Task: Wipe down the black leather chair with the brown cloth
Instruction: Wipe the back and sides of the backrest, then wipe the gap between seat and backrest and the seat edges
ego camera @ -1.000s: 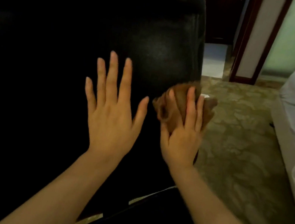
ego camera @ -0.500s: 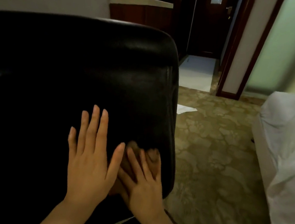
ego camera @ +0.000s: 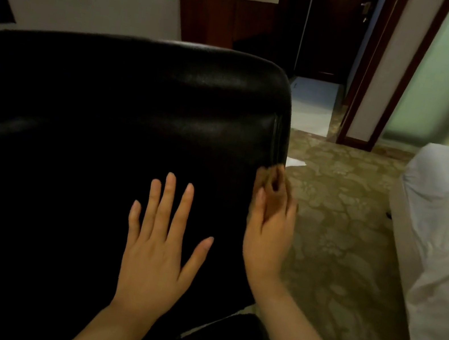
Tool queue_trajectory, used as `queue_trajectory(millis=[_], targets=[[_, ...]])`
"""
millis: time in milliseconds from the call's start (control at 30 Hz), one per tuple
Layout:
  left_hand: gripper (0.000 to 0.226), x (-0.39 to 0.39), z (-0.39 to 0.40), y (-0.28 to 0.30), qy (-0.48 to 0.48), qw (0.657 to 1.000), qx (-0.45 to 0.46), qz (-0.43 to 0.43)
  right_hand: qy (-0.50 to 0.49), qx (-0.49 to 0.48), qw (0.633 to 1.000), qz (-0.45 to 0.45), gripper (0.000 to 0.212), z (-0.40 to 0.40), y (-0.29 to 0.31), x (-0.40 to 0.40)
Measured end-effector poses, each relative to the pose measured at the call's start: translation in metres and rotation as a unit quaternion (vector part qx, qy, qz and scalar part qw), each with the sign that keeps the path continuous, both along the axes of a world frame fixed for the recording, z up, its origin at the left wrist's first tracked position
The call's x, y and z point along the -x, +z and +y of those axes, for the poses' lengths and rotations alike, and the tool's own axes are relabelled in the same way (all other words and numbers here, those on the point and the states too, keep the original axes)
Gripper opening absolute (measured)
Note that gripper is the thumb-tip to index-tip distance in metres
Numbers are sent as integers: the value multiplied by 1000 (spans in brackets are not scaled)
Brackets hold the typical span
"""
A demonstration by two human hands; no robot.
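Two hands on the chair (ego camera: 106, 119).
Left hand (ego camera: 155, 256) lies flat, fingers spread; right hand (ego camera: 267, 237) presses the cloth (ego camera: 271, 178) against the chair's right edge, blurred.

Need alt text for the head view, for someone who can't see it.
A right hand presses a brown cloth against the right edge of a black leather chair back, while the left hand rests flat on the leather beside it.
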State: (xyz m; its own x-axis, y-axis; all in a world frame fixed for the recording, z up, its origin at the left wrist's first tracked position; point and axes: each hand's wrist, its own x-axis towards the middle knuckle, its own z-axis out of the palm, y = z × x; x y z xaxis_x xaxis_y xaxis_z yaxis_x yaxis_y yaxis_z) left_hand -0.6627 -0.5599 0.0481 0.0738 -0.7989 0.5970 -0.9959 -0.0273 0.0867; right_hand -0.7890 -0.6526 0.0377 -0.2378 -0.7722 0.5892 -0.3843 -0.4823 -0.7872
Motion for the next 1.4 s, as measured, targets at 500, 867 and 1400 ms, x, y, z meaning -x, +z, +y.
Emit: queue_trajectory(millis=[500,867,1400], targets=[[71,-5,6,2,-6,1000,-8,-22,-21,-56,994,-92,41,-9,24,-11],[68,-7,6,0,-16,999,-15,-35,13,-318,942,-103,46,54,-136,42],[41,-31,160,-220,-75,943,-313,81,66,-345,829,435,49,104,-282,-4]])
